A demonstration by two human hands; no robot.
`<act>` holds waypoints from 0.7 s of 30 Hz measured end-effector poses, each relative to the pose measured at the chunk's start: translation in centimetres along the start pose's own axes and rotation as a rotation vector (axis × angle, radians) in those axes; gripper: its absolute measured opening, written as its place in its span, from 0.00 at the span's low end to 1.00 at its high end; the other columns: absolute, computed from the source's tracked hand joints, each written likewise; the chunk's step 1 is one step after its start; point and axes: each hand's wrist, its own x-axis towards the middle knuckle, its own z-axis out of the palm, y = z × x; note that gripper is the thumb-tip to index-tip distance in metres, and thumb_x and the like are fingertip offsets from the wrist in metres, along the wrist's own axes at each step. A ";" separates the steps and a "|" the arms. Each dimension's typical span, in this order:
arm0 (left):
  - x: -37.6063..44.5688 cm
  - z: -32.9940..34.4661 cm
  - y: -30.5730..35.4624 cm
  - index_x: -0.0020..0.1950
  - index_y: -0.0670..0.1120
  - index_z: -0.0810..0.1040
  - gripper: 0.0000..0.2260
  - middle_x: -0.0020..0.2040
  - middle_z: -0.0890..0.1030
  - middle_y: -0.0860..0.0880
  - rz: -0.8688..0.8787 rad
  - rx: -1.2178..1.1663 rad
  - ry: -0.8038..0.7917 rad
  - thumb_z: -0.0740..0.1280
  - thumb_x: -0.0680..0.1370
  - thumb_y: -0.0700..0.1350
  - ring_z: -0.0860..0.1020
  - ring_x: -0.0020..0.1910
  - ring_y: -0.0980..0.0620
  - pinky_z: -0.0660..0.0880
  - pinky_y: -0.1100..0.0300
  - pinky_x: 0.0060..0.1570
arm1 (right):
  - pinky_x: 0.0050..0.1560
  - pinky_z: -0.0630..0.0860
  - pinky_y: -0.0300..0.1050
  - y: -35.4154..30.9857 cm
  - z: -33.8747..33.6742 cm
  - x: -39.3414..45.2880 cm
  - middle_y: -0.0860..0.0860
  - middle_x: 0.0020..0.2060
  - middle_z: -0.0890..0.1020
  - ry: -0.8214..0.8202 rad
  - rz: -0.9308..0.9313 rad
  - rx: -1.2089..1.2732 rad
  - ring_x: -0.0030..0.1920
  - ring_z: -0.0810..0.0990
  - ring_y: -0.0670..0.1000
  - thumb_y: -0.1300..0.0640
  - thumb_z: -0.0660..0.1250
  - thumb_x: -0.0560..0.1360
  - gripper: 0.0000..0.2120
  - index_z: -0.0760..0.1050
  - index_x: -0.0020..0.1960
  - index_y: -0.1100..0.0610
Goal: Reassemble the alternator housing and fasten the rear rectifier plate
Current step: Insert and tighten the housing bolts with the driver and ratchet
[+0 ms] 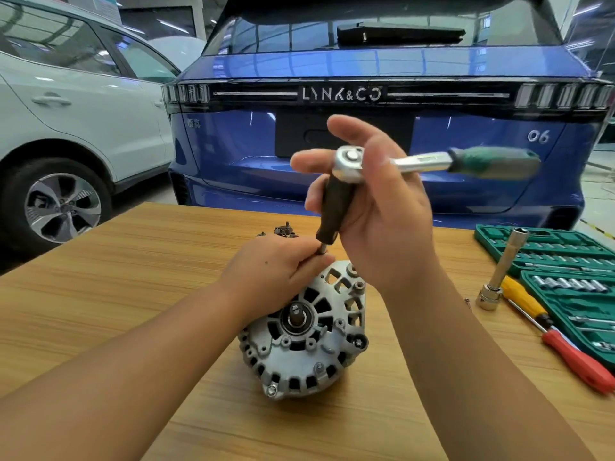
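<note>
Ratchet and driver held over the alternator on the bench.

The right hand (376, 207) is curled around a dark-handled driver (332, 211) topped by a ratchet (432, 161) whose green grip juts right, blurred. The left hand (276, 264) pinches the driver's metal tip just above the alternator (306, 334) and rests on its upper edge. The alternator lies on the wooden bench (133, 261), shaft end facing up. Right of the alternator stand a long socket (502, 271), a yellow screwdriver (525, 301), a red-handled screwdriver (579, 364) and a green socket case (565, 257). Beyond the alternator, small dark parts (286, 229) sit on the bench, with a blue car (366, 94) and a white car (66, 111) behind.
</note>
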 end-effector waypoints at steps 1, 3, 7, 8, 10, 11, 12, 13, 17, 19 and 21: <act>-0.2 -0.1 -0.1 0.37 0.57 0.68 0.14 0.30 0.72 0.56 0.006 0.000 -0.005 0.56 0.82 0.59 0.72 0.31 0.55 0.62 0.58 0.31 | 0.45 0.78 0.47 -0.2 -0.1 0.1 0.57 0.48 0.86 -0.054 0.071 0.067 0.39 0.81 0.55 0.45 0.67 0.79 0.17 0.77 0.61 0.55; -0.2 0.0 -0.1 0.40 0.52 0.73 0.17 0.33 0.75 0.54 0.022 0.026 -0.029 0.55 0.81 0.59 0.74 0.33 0.51 0.67 0.54 0.34 | 0.46 0.78 0.46 -0.5 -0.6 0.2 0.57 0.48 0.86 -0.131 0.143 0.128 0.41 0.82 0.54 0.40 0.67 0.76 0.20 0.79 0.61 0.52; 1.0 0.4 0.5 0.41 0.50 0.74 0.22 0.34 0.76 0.54 0.049 0.082 -0.102 0.49 0.82 0.61 0.74 0.34 0.52 0.66 0.54 0.35 | 0.41 0.80 0.41 -0.6 -1.4 0.7 0.55 0.42 0.86 -0.071 0.220 0.125 0.35 0.82 0.51 0.34 0.60 0.73 0.23 0.84 0.56 0.47; 1.3 0.4 0.7 0.40 0.52 0.72 0.20 0.33 0.74 0.55 0.064 0.089 -0.113 0.49 0.81 0.61 0.72 0.32 0.54 0.64 0.55 0.34 | 0.39 0.80 0.41 -0.8 -1.7 0.9 0.55 0.40 0.86 -0.036 0.254 0.134 0.34 0.82 0.50 0.33 0.58 0.74 0.25 0.85 0.53 0.47; 1.7 0.5 1.0 0.37 0.57 0.65 0.16 0.31 0.70 0.57 0.096 0.106 -0.134 0.49 0.80 0.62 0.69 0.30 0.58 0.60 0.60 0.31 | 0.37 0.80 0.41 -0.9 -2.2 1.1 0.54 0.37 0.85 0.006 0.303 0.163 0.32 0.81 0.50 0.32 0.57 0.77 0.26 0.86 0.50 0.49; 1.9 0.6 1.1 0.36 0.58 0.64 0.16 0.30 0.70 0.58 0.105 0.108 -0.141 0.49 0.80 0.62 0.68 0.29 0.59 0.59 0.62 0.30 | 0.37 0.80 0.41 -0.9 -2.5 1.2 0.54 0.37 0.85 -0.001 0.297 0.170 0.32 0.81 0.50 0.32 0.59 0.76 0.25 0.86 0.49 0.50; 2.1 0.7 1.2 0.36 0.57 0.66 0.16 0.30 0.70 0.57 0.107 0.104 -0.149 0.49 0.80 0.62 0.69 0.29 0.59 0.60 0.62 0.30 | 0.39 0.79 0.42 -0.9 -2.7 1.1 0.53 0.37 0.84 -0.026 0.271 0.166 0.34 0.81 0.50 0.33 0.64 0.74 0.23 0.85 0.50 0.50; 2.3 0.8 1.1 0.37 0.56 0.70 0.18 0.31 0.72 0.57 0.104 0.101 -0.158 0.49 0.80 0.62 0.71 0.30 0.58 0.63 0.61 0.31 | 0.40 0.78 0.43 -0.8 -2.8 1.0 0.52 0.38 0.84 -0.064 0.232 0.151 0.36 0.81 0.51 0.35 0.69 0.72 0.20 0.85 0.51 0.50; 2.5 1.1 0.8 0.45 0.51 0.76 0.21 0.36 0.77 0.55 0.070 0.104 -0.157 0.50 0.79 0.63 0.75 0.35 0.54 0.68 0.57 0.34 | 0.45 0.76 0.47 -1.1 -3.0 0.7 0.54 0.44 0.85 -0.140 0.049 0.006 0.39 0.80 0.53 0.49 0.74 0.74 0.09 0.83 0.53 0.50; 2.4 1.1 0.9 0.44 0.52 0.75 0.20 0.35 0.77 0.55 0.073 0.095 -0.139 0.51 0.79 0.62 0.75 0.34 0.56 0.67 0.58 0.33 | 0.44 0.77 0.48 -1.3 -2.7 0.8 0.54 0.44 0.86 -0.071 -0.058 -0.113 0.39 0.81 0.55 0.57 0.71 0.76 0.04 0.82 0.51 0.53; 2.4 1.1 0.9 0.44 0.51 0.75 0.20 0.35 0.77 0.55 0.084 0.099 -0.135 0.51 0.79 0.62 0.74 0.34 0.56 0.67 0.58 0.33 | 0.41 0.77 0.48 -1.3 -2.0 0.7 0.55 0.42 0.85 -0.014 -0.113 -0.166 0.37 0.81 0.55 0.60 0.69 0.75 0.04 0.79 0.49 0.58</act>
